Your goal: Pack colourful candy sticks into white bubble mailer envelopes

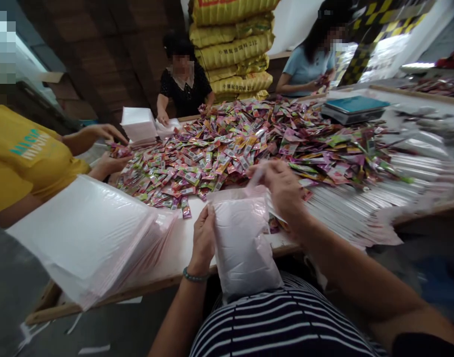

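- We have the left hand (203, 232) upright, closed on the white pouch's (242, 248) upper left edge.
- Pouch sits between our hands; likely light, soft, slick. Side edges should grip best.
- Our right hand (282, 186), above its top-right corner, fingers curled, pinches a pale strip (257, 177).

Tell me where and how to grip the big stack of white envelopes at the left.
Best, I judge, to pinch the envelope stack from above and below at its near corner, coming from the near side: that corner reaches over the wooden table edge. The left hand looks nearest, but it holds the white pouch.
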Available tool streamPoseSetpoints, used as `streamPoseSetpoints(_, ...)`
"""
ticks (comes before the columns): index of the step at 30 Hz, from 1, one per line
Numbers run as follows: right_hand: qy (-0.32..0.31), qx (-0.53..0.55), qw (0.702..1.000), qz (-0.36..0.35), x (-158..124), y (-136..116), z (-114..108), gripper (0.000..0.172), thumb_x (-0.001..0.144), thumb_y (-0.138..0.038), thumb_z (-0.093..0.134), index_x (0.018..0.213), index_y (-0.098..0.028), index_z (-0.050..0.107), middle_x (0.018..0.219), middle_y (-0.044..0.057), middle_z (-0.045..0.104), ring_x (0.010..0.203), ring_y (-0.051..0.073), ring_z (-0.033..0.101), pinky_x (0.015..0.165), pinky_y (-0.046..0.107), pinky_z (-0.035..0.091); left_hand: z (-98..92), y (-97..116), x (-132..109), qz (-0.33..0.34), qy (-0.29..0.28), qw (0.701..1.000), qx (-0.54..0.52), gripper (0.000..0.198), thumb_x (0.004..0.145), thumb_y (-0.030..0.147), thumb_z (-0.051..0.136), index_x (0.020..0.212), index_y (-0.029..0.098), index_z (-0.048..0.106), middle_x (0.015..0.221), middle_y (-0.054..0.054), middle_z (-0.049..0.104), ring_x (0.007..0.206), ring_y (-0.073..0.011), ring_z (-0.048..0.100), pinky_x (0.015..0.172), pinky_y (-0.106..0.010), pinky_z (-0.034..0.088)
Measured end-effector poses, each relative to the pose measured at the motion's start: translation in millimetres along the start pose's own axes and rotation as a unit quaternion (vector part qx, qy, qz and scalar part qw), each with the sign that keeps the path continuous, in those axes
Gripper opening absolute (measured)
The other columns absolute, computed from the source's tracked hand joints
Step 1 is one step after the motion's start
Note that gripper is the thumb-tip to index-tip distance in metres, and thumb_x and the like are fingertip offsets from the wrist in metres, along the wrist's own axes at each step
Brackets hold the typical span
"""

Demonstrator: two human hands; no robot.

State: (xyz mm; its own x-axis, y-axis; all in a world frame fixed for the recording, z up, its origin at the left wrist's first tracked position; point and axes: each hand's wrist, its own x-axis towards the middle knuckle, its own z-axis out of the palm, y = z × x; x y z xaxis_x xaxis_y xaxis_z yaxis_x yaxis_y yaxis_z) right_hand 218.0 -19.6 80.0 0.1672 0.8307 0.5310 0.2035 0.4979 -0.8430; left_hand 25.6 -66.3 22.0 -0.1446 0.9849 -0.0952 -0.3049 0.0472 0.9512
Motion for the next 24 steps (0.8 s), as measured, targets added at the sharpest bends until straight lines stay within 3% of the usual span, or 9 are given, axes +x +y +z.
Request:
streamPoseSetpoints(4, 0.126, -0.045, 0.991, -0.006, -29, -21, -138, 0.009, 0.091, -0.039, 0.055, 0.091, -0.032, 0.061, 0.059, 0.0, 0.059, 0.046, 0.016, 0.051, 0.045, 0.031, 0.032, -4.9, -1, 4, 0.0, 0.026, 1.0, 0.011, 0.044, 0.069, 0.054, 0.074, 0.092, 0.017, 0.069, 0.087, 0.0, 0.07, 0.083, -0.013, 0.06, 0.081, -0.024, 0.046)
streamPoseSetpoints(6, 0.107, -0.255, 0.961, -0.011, -65, -32, -194, 0.013, 0.087, -0.041, 0.059, 0.098, -0.038, 0.065, 0.068, 0.003, 0.065, 0.059, 0.024, 0.061, 0.052, 0.037, 0.04, -7.7, -3, 7, -0.006, 0.029, 1.0, -0.001, 0.044, 0.067, 0.054, 0.075, 0.091, 0.017, 0.068, 0.086, 0.0, 0.07, 0.083, -0.0138, 0.061, 0.081, -0.025, 0.047)
streamPoseSetpoints(8, 0.022, -0.384, 0.923, -0.031, -101, -37, -218, 0.008, 0.081, -0.045, 0.064, 0.085, -0.04, 0.068, 0.067, 0.006, 0.066, 0.067, 0.03, 0.065, 0.056, 0.042, 0.045, -10.1, -7, 10, -0.019, 0.036, 0.999, -0.018, 0.045, 0.065, 0.053, 0.078, 0.09, 0.017, 0.068, 0.085, 0.0, 0.07, 0.081, -0.0144, 0.062, 0.08, -0.026, 0.048)
streamPoseSetpoints(11, -0.076, -0.394, 0.916, 0.0, -132, -32, -183, 0.019, 0.082, -0.05, 0.058, 0.085, -0.036, 0.071, 0.084, 0.008, 0.073, 0.075, 0.031, 0.067, 0.065, 0.047, 0.051, -13.0, -10, 12, -0.022, 0.055, 0.998, -0.021, 0.045, 0.06, 0.05, 0.081, 0.087, 0.017, 0.067, 0.082, 0.001, 0.07, 0.077, -0.0132, 0.062, 0.078, -0.025, 0.049)
streamPoseSetpoints(14, -0.139, -0.179, 0.962, 0.153, -117, -10, -98, 0.029, 0.084, -0.045, 0.061, 0.106, -0.028, 0.067, 0.098, 0.006, 0.074, 0.085, 0.024, 0.069, 0.073, 0.041, 0.055, -15.7, -7, 8, -0.022, 0.069, 0.997, -0.017, 0.047, 0.055, 0.049, 0.084, 0.086, 0.018, 0.067, 0.083, 0.001, 0.072, 0.077, -0.0129, 0.063, 0.078, -0.025, 0.05)
streamPoseSetpoints(16, -0.163, -0.018, 0.958, 0.235, -93, 10, -43, 0.045, 0.072, -0.041, 0.073, 0.112, -0.022, 0.064, 0.108, 0.007, 0.071, 0.095, 0.023, 0.067, 0.079, 0.037, 0.055, -18.2, -2, 3, -0.029, 0.059, 0.998, -0.016, 0.05, 0.055, 0.049, 0.084, 0.091, 0.019, 0.067, 0.089, -0.001, 0.073, 0.08, -0.0149, 0.065, 0.08, -0.027, 0.051)
streamPoseSetpoints(18, -0.198, 0.122, 0.917, 0.325, -74, 30, -3, 0.05, 0.063, -0.038, 0.078, 0.107, -0.019, 0.064, 0.105, 0.008, 0.072, 0.089, 0.021, 0.067, 0.076, 0.034, 0.055, -21.7, 1, -3, -0.042, 0.032, 0.999, -0.003, 0.056, 0.054, 0.044, 0.085, 0.1, 0.019, 0.066, 0.097, -0.004, 0.074, 0.087, -0.0186, 0.067, 0.084, -0.031, 0.051)
streamPoseSetpoints(21, -0.218, 0.238, 0.838, 0.441, -62, 54, 32, 0.042, 0.056, -0.034, 0.081, 0.091, -0.016, 0.067, 0.087, 0.008, 0.073, 0.07, 0.019, 0.066, 0.064, 0.031, 0.053, -29.6, -2, -3, -0.061, 0.014, 0.997, 0.036, 0.065, 0.047, 0.032, 0.088, 0.107, 0.018, 0.066, 0.1, -0.007, 0.074, 0.092, -0.0238, 0.067, 0.086, -0.037, 0.051)
streamPoseSetpoints(24, -0.207, 0.222, 0.832, 0.465, -61, 78, 47, 0.035, 0.047, -0.027, 0.082, 0.076, -0.017, 0.065, 0.071, 0.004, 0.07, 0.061, 0.016, 0.061, 0.057, 0.028, 0.05, -41.7, -16, 14, -0.085, 0.041, 0.994, 0.061, 0.054, 0.042, 0.028, 0.087, 0.091, 0.015, 0.072, 0.084, -0.006, 0.074, 0.081, -0.0249, 0.068, 0.08, -0.038, 0.052)
